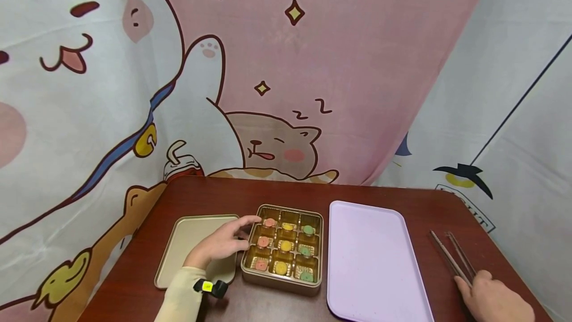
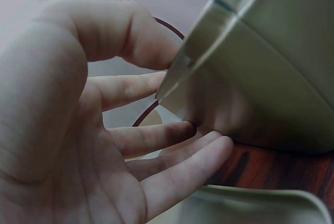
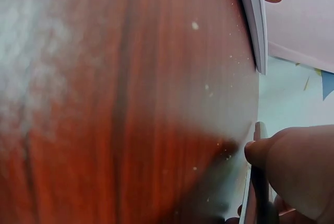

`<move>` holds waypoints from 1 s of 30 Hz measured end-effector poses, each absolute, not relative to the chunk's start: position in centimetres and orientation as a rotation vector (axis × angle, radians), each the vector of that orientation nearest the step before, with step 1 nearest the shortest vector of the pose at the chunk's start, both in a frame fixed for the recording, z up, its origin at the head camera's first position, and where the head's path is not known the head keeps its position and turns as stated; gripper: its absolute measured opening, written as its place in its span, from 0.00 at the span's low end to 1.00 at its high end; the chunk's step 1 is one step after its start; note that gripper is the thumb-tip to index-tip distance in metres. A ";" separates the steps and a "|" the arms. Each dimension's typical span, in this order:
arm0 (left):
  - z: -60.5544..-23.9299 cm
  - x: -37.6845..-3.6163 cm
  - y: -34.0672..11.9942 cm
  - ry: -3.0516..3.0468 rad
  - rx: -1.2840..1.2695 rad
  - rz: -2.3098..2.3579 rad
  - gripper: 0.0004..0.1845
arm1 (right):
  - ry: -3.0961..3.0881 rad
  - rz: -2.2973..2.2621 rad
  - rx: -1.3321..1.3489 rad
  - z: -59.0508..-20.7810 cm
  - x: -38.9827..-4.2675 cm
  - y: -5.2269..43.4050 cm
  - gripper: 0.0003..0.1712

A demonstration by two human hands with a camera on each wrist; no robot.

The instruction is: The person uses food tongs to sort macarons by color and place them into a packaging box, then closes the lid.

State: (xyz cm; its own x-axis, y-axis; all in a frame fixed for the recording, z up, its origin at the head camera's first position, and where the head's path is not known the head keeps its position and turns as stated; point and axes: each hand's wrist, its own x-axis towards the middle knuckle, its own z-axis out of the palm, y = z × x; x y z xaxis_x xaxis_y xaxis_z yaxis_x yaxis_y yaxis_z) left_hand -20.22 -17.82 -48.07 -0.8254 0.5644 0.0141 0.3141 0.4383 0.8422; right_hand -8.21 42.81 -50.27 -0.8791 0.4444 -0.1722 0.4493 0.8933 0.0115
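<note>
A bronze tin (image 1: 281, 282) has a gold divider inside with several compartments. Small round discs lie in them: pink discs (image 1: 263, 241) in the left column, yellow discs (image 1: 286, 246) in the middle, green discs (image 1: 308, 230) on the right. My left hand (image 1: 225, 242) rests at the tin's left side, its fingertips touching the wall and rim; in the left wrist view the fingers are fairly straight against the tin wall (image 2: 282, 83). At the far right, my right hand (image 1: 498, 296) grips metal tongs (image 1: 450, 257), whose arms are spread and point away over the table.
The tin's flat lid (image 1: 192, 242) lies left of it, partly under my left forearm. A lilac tray (image 1: 371, 257) lies between the tin and the tongs. The dark red wooden table (image 1: 290, 190) ends at a cartoon-print curtain (image 1: 348, 63).
</note>
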 end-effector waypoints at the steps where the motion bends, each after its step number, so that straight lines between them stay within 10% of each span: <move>1: -48.1 -20.2 -17.8 2.422 0.760 1.335 0.36 | 2.889 -0.038 0.689 -50.3 -8.2 42.8 0.32; 30: -48.1 -20.2 -17.7 2.405 0.749 1.364 0.36 | 3.057 -0.030 0.682 -50.1 -8.1 42.4 0.36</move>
State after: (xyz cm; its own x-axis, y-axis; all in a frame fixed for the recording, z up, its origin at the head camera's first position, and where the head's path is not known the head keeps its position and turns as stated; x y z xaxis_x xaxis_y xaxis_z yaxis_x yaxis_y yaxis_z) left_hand -20.20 -17.69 -48.11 -0.8279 0.5608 0.0144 0.3004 0.4214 0.8557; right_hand -8.06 42.38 -50.15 -0.9052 0.4248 -0.0132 0.4249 0.9051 -0.0166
